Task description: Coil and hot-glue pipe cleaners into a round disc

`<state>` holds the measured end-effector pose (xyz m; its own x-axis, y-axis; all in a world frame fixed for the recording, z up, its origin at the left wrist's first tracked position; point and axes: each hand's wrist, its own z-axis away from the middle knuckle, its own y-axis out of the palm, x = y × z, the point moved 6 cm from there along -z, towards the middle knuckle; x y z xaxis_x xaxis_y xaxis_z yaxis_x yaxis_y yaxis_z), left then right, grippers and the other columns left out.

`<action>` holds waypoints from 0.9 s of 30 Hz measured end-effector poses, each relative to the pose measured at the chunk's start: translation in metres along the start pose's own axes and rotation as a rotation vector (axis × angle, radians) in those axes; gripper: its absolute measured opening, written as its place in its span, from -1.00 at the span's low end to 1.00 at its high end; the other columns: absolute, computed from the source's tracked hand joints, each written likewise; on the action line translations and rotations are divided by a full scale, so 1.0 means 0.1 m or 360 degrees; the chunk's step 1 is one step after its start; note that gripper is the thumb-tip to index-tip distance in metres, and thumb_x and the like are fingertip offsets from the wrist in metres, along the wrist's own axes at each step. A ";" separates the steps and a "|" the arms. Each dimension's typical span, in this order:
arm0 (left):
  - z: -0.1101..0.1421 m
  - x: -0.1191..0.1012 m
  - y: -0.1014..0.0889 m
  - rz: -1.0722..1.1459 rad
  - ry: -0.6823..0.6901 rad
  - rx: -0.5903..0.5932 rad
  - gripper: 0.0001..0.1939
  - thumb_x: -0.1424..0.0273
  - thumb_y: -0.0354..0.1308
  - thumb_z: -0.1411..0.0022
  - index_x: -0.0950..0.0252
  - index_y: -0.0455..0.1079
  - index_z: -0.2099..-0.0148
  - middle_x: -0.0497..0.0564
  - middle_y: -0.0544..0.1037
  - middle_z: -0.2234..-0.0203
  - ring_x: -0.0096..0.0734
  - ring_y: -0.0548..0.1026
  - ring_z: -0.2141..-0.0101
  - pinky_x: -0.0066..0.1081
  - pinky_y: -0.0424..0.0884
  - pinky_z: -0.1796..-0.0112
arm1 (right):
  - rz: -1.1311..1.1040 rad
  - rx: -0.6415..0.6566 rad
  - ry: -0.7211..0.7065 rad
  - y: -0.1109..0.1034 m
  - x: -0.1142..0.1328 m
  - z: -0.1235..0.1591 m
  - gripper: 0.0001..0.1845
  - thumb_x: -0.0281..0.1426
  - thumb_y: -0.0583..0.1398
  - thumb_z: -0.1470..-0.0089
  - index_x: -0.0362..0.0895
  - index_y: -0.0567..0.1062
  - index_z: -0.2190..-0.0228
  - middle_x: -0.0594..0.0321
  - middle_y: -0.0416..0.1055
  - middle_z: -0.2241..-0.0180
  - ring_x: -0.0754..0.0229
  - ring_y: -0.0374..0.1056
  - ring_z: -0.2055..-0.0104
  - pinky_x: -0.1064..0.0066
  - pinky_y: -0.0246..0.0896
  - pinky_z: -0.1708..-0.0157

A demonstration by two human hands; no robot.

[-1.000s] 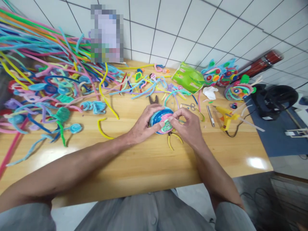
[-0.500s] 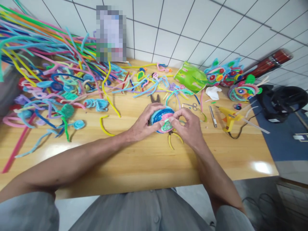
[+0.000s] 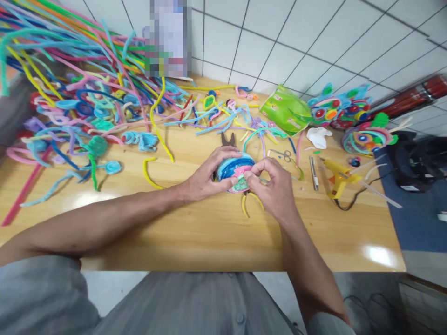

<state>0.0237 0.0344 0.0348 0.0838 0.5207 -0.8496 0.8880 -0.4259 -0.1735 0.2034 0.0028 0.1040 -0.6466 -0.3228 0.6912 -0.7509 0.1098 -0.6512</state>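
Observation:
A round craft piece wound from blue, pink and green pipe cleaners [image 3: 233, 162] sits between my hands over the table. My left hand [image 3: 211, 174] wraps its left side, thumb across the front. My right hand [image 3: 270, 184] pinches at the pink and green part on its right; whether a small piece is between those fingertips I cannot tell. Beneath and around it lie pliers with a dark jaw [image 3: 228, 139] showing behind and yellow handles [image 3: 245, 207] in front. Scissors [image 3: 283, 155] rest just beyond my right hand.
Loose pipe cleaners [image 3: 87, 111] heap at the left. A green packet [image 3: 284, 111], decorated pipe-cleaner faces [image 3: 326, 111], a white tissue [image 3: 318, 137], a cutter knife [image 3: 314, 173] and a yellow glue gun [image 3: 338, 179] with its cord are at the right. A tiled wall stands behind.
The camera view has shifted slightly. Both hands stay on the craft piece, with my right fingertips moved a little along the pink and green part.

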 end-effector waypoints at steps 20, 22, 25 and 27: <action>-0.04 0.12 0.01 -0.0005 -0.0083 0.0131 -0.32 -0.12 0.29 -0.40 0.11 0.35 -0.38 0.22 0.40 -0.35 0.04 0.37 -0.41 0.04 0.34 -0.41 | -0.0068 -0.0148 -0.0037 0.07 -0.09 0.00 -0.83 -0.38 0.31 -0.06 0.00 0.42 0.50 0.34 0.46 0.46 0.13 0.35 0.35 0.25 0.26 0.24; -0.04 0.12 0.02 0.0000 -0.0083 0.0115 -0.31 -0.14 0.28 -0.40 0.13 0.34 -0.37 0.22 0.40 -0.35 0.04 0.36 -0.41 0.02 0.33 -0.41 | -0.0072 -0.0161 -0.0054 0.07 -0.09 0.01 -0.83 -0.35 0.31 -0.06 -0.01 0.43 0.50 0.34 0.47 0.45 0.14 0.35 0.35 0.26 0.24 0.24; -0.03 0.09 0.02 0.0040 -0.0061 0.0092 -0.33 -0.12 0.27 -0.43 0.16 0.34 -0.36 0.23 0.41 -0.33 0.05 0.37 -0.40 0.03 0.32 -0.42 | -0.0093 -0.0182 -0.0103 0.07 -0.07 0.02 -0.83 -0.35 0.30 -0.08 -0.01 0.43 0.50 0.35 0.46 0.45 0.15 0.35 0.35 0.27 0.23 0.25; -0.04 0.05 0.03 0.0086 -0.0047 0.0091 -0.36 -0.11 0.23 -0.46 0.16 0.35 -0.36 0.23 0.42 -0.32 0.04 0.38 -0.39 0.03 0.32 -0.41 | -0.0092 -0.0189 -0.0129 0.07 -0.05 0.03 -0.82 -0.36 0.30 -0.10 -0.01 0.43 0.49 0.36 0.45 0.46 0.16 0.34 0.36 0.27 0.23 0.26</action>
<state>0.0283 0.0386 0.0314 0.1168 0.4743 -0.8726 0.8552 -0.4948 -0.1545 0.2020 0.0025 0.0955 -0.5925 -0.4062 0.6956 -0.8002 0.1975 -0.5663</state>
